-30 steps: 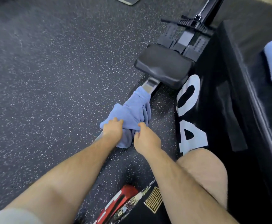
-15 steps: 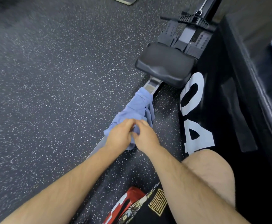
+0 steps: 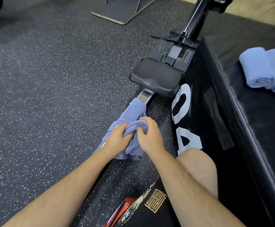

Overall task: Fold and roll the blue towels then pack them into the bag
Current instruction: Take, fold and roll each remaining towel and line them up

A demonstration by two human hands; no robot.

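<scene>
A crumpled blue towel (image 3: 133, 112) lies along the metal rail of a rowing machine (image 3: 144, 96) on the speckled floor. My left hand (image 3: 118, 138) grips a bunched fold of it from the left. My right hand (image 3: 148, 133) pinches the same bunch from the right, fingers curled into the cloth. Two rolled blue towels (image 3: 261, 69) lie side by side on top of the black box at the right. No bag is in view.
The rower's black seat (image 3: 156, 79) and footplates sit just beyond the towel. A black box (image 3: 215, 112) with white numerals stands close on the right, my knee (image 3: 197, 166) against it. A flat grey mat (image 3: 122, 10) lies far ahead.
My hands have gathered more of the towel into a bunch between them. The head camera has lifted, and the two rolled towels on the box have come fully into view.
</scene>
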